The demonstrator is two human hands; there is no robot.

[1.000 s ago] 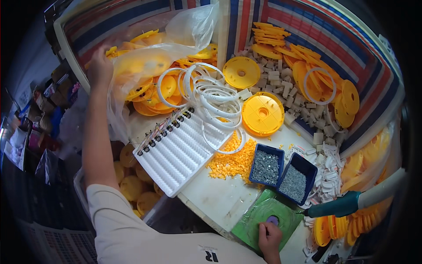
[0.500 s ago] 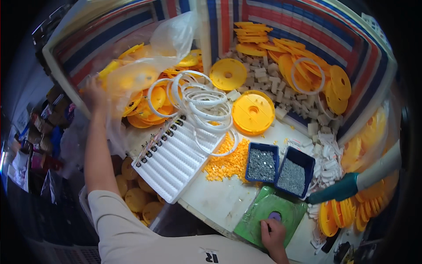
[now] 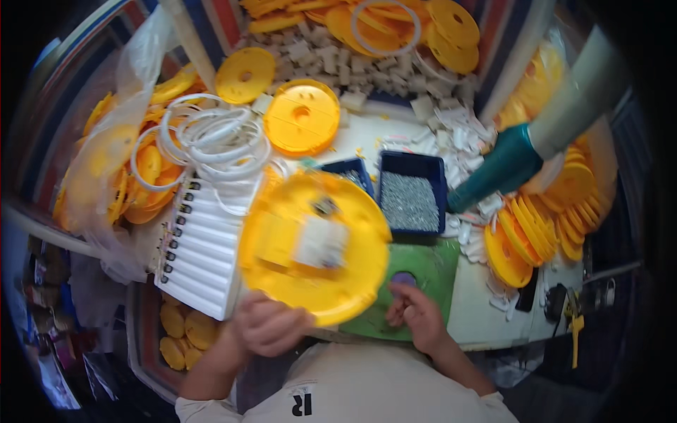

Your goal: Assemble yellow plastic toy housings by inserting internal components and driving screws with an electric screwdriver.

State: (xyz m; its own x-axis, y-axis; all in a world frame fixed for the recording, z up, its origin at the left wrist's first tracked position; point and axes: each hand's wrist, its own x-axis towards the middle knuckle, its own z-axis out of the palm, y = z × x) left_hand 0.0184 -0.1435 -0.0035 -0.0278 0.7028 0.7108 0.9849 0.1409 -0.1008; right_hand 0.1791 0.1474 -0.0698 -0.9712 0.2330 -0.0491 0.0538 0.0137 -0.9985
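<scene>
A pale worktable (image 3: 479, 317) stands before striped walls. Above its near middle, a yellow round plastic disc (image 3: 317, 289) is pinched at its near-left rim by the left hand (image 3: 271, 324). Apart from it, the right hand (image 3: 423, 317) is half-curled over a green square pad (image 3: 441, 271); whether it grips anything, I cannot tell. Beyond, two dark blue rectangular trays (image 3: 442, 176) hold small grey pieces (image 3: 407, 201). Far left, a clear plastic bag (image 3: 144, 60) holds yellow discs (image 3: 144, 166).
</scene>
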